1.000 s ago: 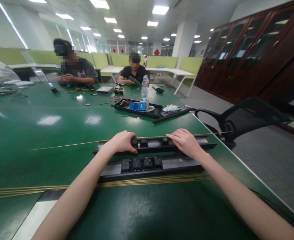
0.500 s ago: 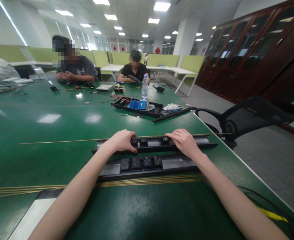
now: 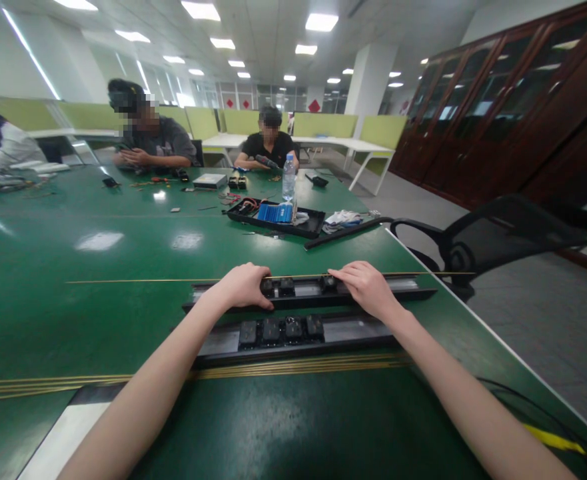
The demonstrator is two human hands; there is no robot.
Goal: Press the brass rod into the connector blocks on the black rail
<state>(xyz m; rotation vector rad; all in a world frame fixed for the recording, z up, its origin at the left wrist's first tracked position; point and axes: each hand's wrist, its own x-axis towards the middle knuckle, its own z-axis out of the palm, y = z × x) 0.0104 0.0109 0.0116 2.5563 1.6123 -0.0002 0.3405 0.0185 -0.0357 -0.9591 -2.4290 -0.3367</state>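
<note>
A long black channel (image 3: 303, 304) with black square blocks in it lies across the table before me. My left hand (image 3: 243, 285) is closed around its left part, thumb on the near wall and fingertips at the far edge beside a block (image 3: 286, 286). Along that far edge runs a thin brass-coloured rod (image 3: 138, 281), sticking out past both ends of the channel. My right hand (image 3: 366, 283) pinches the rod near a third block (image 3: 328, 283). Closer to me lies a second black channel (image 3: 358, 328) holding several black blocks (image 3: 272, 329) in a row.
Several brass-coloured rods (image 3: 293, 367) lie in front of the near channel. Farther off are a black tray (image 3: 313, 227) with a blue item, a water bottle (image 3: 288, 179) and a black strip (image 3: 346, 233). A chair (image 3: 458, 243) stands at the right edge; people sit opposite.
The thin rod has slid to the right along the far channel, its left end now closer to my left hand. Both hands stay in nearly the same place.
</note>
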